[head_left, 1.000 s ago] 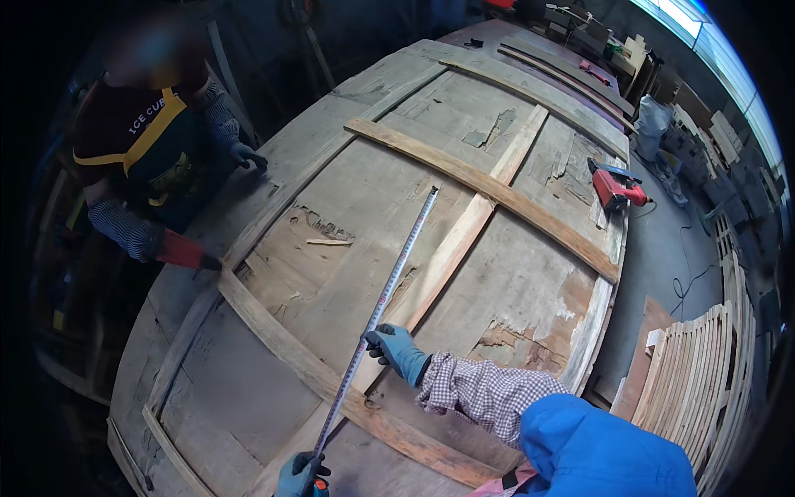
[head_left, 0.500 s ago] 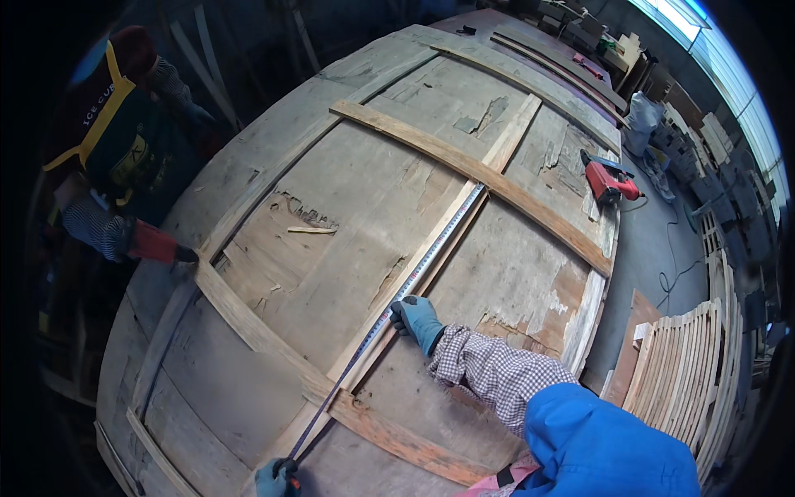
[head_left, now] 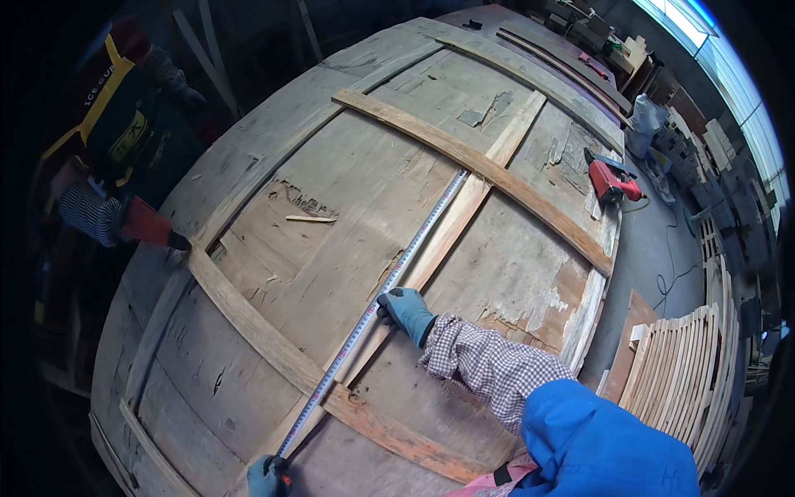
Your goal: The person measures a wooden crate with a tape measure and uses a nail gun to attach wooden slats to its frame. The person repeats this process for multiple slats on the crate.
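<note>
A long tape measure blade (head_left: 416, 240) stretches along the left edge of the lengthwise wooden slat (head_left: 451, 219), its far end by the far crosspiece (head_left: 464, 151). My right hand (head_left: 406, 312), in a blue-grey glove, is closed on the blade partway along it. At the bottom edge my left hand (head_left: 263, 477), gloved alike, is closed around the tape measure; a bit of red shows beside the fingers. The blade passes over the near crosspiece (head_left: 257, 321) between my hands. These slats form a frame on a large worn wooden panel (head_left: 331, 178).
A co-worker's red-and-black gloved hand (head_left: 157, 228) touches the near crosspiece's left end. A red nail gun (head_left: 609, 184) lies by the panel's right edge, its hose (head_left: 669, 265) trailing on the floor. Stacked slats (head_left: 675, 364) stand at right. A loose splinter (head_left: 311, 219) lies on the panel.
The blade has shifted from the slat's right side to its left edge, and its marked face now shows along the near part too. Both my hands have moved slightly left.
</note>
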The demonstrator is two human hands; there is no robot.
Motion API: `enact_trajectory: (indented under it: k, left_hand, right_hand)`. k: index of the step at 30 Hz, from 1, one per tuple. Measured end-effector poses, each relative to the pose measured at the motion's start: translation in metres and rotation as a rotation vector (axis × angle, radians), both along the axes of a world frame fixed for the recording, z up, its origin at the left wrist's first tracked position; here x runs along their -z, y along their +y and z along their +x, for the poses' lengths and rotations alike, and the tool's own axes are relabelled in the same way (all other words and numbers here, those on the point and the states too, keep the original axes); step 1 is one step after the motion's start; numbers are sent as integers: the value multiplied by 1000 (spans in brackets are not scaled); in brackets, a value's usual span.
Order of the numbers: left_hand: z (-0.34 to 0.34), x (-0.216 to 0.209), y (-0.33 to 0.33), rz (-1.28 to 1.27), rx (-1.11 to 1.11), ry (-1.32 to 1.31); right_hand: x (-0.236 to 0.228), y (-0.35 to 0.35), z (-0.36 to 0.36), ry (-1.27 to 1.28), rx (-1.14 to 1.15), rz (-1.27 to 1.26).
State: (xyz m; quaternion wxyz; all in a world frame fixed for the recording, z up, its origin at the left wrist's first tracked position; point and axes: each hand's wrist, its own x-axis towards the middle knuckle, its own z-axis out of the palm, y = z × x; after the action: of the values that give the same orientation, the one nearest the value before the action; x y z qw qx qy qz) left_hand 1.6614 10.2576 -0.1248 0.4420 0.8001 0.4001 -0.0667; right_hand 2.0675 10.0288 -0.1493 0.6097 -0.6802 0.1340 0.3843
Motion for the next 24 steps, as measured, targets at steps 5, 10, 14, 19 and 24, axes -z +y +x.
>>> enact_trajectory:
  k: [5, 10, 14, 19, 24]
  left_hand:
    - [12, 8, 12, -143, -103, 117]
    - [19, 9, 15, -176, -106, 92]
    - [20, 10, 17, -27, 46, 127]
    - [12, 34, 30, 88, 58, 134]
    - [21, 9, 34, 66, 98, 265]
  right_hand:
    - [0, 7, 10, 47, 87, -14]
    - [8, 3, 10, 64, 138, 58]
    - [1, 3, 7, 51, 153, 48]
    - [6, 4, 10, 34, 162, 51]
    - [13, 10, 9, 34, 87, 1]
